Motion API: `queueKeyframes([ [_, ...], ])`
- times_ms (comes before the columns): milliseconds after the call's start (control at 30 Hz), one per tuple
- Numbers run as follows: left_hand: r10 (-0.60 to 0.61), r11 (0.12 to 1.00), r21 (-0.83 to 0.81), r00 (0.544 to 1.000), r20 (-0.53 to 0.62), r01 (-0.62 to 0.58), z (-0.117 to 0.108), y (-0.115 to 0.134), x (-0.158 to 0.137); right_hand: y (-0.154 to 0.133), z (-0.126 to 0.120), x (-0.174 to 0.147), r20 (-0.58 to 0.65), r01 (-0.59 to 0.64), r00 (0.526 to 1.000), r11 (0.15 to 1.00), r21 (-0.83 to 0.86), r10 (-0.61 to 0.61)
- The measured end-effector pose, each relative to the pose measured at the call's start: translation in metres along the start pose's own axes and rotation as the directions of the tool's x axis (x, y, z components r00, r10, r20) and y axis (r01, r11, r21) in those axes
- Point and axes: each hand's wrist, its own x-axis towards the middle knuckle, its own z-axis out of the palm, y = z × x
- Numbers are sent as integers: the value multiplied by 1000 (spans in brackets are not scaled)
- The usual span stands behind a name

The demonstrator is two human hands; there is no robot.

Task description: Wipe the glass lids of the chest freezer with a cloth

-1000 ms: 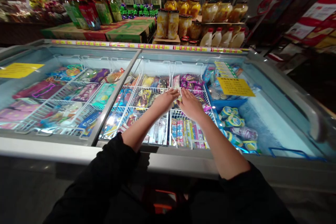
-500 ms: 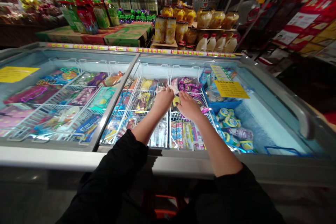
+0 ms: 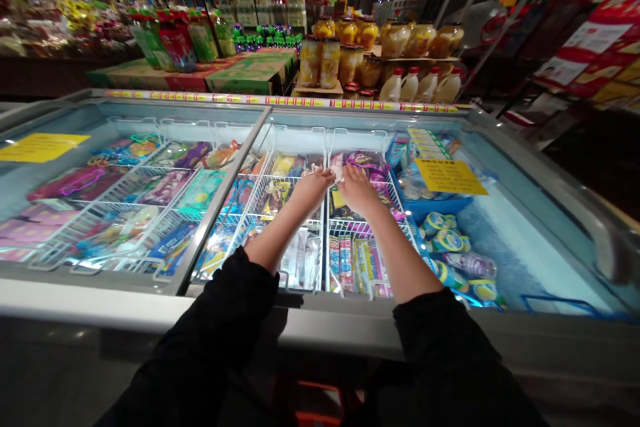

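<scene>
Both arms stretch out over the glass top of a chest freezer point(image 3: 295, 117). My left hand point(image 3: 318, 184) presses down on a crumpled whitish cloth or tissue point(image 3: 337, 164), its fingers bent over it; some of the cloth shows past the fingertips. Just to the right, my right hand point(image 3: 357, 187) lies with its fingers stretched forward, fingertips close to the cloth's right edge. Whether they touch it I cannot tell. Beneath the hands are white wire baskets point(image 3: 325, 217) of wrapped frozen treats, including purple packets point(image 3: 367, 160) and slim striped packs point(image 3: 357, 257).
A metal divider point(image 3: 225, 197) crosses the freezer top left of my hands. Yellow notices point(image 3: 451, 176) are on the glass. A curved handle point(image 3: 607, 250) sits at the right. Behind the freezer stand jars of fruit point(image 3: 320, 61), white jugs point(image 3: 410, 85) and bottles point(image 3: 175, 43) on cartons.
My right hand has shifted slightly left and farther forward, closer to the left hand and the cloth. The cloth has moved a little to the right. The whole view has shifted slightly.
</scene>
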Motion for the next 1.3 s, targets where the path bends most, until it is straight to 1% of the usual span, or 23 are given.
queueKeyframes([
  [33,42,999,-35,999,6,-42,1,-6,4,1,3,-1,-12,11,1000,1000,2,-11],
  [67,59,996,-63,998,4,-58,2,-12,8,3,6,-2,-24,22,999,1000,3,-22],
  [133,38,996,-84,999,-18,-40,4,-20,17,5,8,-4,-42,43,998,999,5,-43],
  [233,-84,996,-27,994,-70,82,1,-14,24,8,8,-5,-44,49,998,999,8,-48],
  [300,-207,976,47,974,-89,212,-3,-3,22,7,8,-5,-47,47,998,999,15,-46],
  [367,-309,940,126,948,-77,317,-8,9,17,6,7,-5,-56,47,997,999,26,-46],
  [400,-337,925,159,939,-67,344,-9,14,14,5,8,-6,-62,49,997,998,30,-47],
  [433,-341,920,185,938,-58,346,-11,17,11,4,8,-6,-67,49,997,998,33,-46],
  [467,-315,927,200,948,-44,317,-11,18,8,3,8,-6,-72,48,996,998,35,-45],
  [500,-261,944,203,965,-24,260,-11,17,6,1,8,-7,-77,46,996,998,35,-43],
  [567,-105,982,163,994,21,100,-9,10,7,-1,9,-8,-87,40,996,999,30,-37],
  [633,27,996,81,999,44,-30,-4,0,12,-3,9,-8,-95,35,995,999,27,-33],
  [667,54,998,42,998,37,-56,-2,-6,17,-3,9,-9,-96,34,995,999,26,-31],
  [733,39,999,-4,999,6,-39,2,-17,28,-2,9,-9,-90,32,996,999,25,-29],
  [800,-31,1000,0,999,-27,31,2,-25,38,-1,8,-9,-76,31,997,999,23,-29],
  [867,-112,993,37,992,-50,114,-3,-31,43,0,7,-9,-64,32,997,999,16,-31],
  [967,-208,971,110,977,-41,211,-12,-33,38,-1,7,-9,-55,34,998,999,5,-33],
  [1067,-246,955,168,969,-17,245,-14,-20,22,-3,7,-8,-59,30,998,1000,1,-30],
  [1100,-225,959,177,974,-14,224,-12,-13,18,-4,6,-8,-59,30,998,1000,1,-30],
  [1167,-109,981,158,994,-19,111,-6,-2,14,-5,6,-9,-60,32,998,999,-1,-32],
  [1233,3,995,103,1000,-13,-2,0,3,21,-4,7,-9,-71,38,997,999,0,-37],
  [1300,66,997,41,998,11,-66,4,-2,35,-3,8,-9,-89,47,995,999,1,-47],
])
